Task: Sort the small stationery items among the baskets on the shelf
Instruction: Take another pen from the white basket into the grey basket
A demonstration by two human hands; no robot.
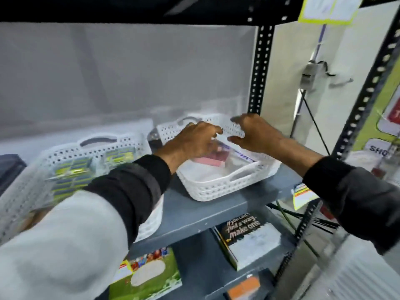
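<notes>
Two white perforated baskets stand on the grey shelf (pixel 186 211). The left basket (pixel 71 152) holds several packs with yellow-green labels (pixel 73 169). The right basket (pixel 218 187) holds a pink and dark red block (pixel 213 160) and clear-wrapped items with a purple stripe (pixel 242 155). My left hand (pixel 190 141) reaches down into the right basket, fingers curled over the pink block; the blur hides whether it grips it. My right hand (pixel 253 135) hovers above the same basket near its far rim, fingers apart, holding nothing.
A black perforated upright (pixel 258 70) stands behind the right basket, and another (pixel 368 94) at the right front. On the lower shelf lie a black notebook with white lettering (pixel 244 232) and a green printed box (pixel 149 273). A yellow price tag (pixel 303 194) hangs on the shelf edge.
</notes>
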